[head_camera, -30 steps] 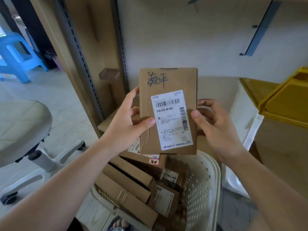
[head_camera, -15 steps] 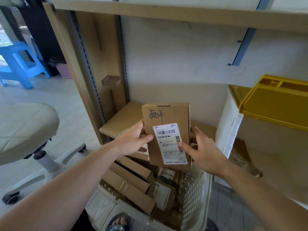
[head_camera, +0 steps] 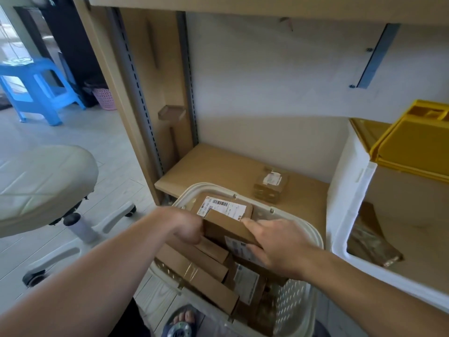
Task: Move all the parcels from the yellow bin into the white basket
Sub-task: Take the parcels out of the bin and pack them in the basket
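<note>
Both hands are meeting over the white basket [head_camera: 313, 235], holding one brown cardboard parcel [head_camera: 224, 228] at the top of the pile inside it. The left hand [head_camera: 185, 227] is gripping the parcel's left end, its fingers curled around the edge and mostly hidden behind the knuckles. The right hand [head_camera: 277, 246] is lying along the parcel's right side, index finger stretched up the edge and the palm covering part of a white shipping label; from this angle its grip seems to be curling around the box, though the thumb and lower fingers are out of sight.

The held parcel is sitting tilted on top of other boxes. Just behind it a labelled parcel [head_camera: 227, 206] is lying flat with its barcode facing up, and several long brown boxes [head_camera: 194, 271] are lying side by side nearer the camera, filling the basket close to its rim.

On the wooden shelf [head_camera: 211, 166] behind the basket, a small taped parcel [head_camera: 271, 184] is standing on its own, well apart from the hands. The yellow bin [head_camera: 413, 147] is sitting at the right edge on a white container [head_camera: 349, 205]. To the left, a cream chair [head_camera: 41, 181] is standing on the floor, with a blue stool [head_camera: 36, 91] farther back.
</note>
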